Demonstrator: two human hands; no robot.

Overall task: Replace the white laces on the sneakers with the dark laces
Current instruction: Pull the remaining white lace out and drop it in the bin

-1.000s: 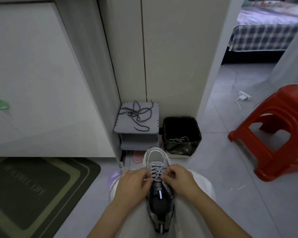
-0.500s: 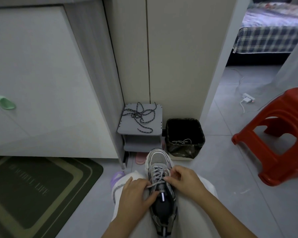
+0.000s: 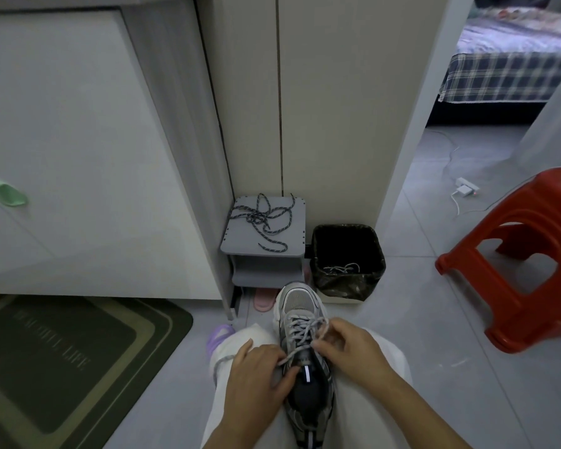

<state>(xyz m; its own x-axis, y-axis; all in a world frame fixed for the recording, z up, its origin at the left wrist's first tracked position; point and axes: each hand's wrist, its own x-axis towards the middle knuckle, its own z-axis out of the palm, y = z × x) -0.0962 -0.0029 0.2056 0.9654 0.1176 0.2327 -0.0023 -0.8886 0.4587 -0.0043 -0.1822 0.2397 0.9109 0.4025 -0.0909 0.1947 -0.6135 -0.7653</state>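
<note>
The sneaker [image 3: 308, 388] is seen low in the middle of the frame, laid on the person's lap with its toe pointing up the frame toward the bin [image 3: 380, 254]; the white lace [image 3: 300, 330] is crossed through most of the eyelets, so the unlacing is judged to be at an early stage; the left hand [image 3: 256, 375] is wrapped round the left side of the shoe, its thumb hooked at the collar to steady it; the right hand [image 3: 350, 351] is clamped on a loop of the white lace, the strand pinched between thumb and fingers [image 3: 319, 344] just right of the tongue; a grey strand, apparently a free end, is trailed over the left trouser leg

The dark laces [image 3: 261, 218] are left in a tangle on the small grey shelf [image 3: 292, 249], above the shoe in the frame and well apart from both hands; another pale lace [image 3: 340, 268] is seen inside the bin beside it

Several slips may be expected from here; if one crossing is pulled hard before the rows below are slackened, the lace could be cinched tight and jammed in its eyelets; a sideways tug from the right could roll the shoe off the lap should the left grip be eased; the trailing end could be caught under the wrist or knee and checked mid-pull; the tangled dark laces could be drawn into a knot if lifted by one end
</note>
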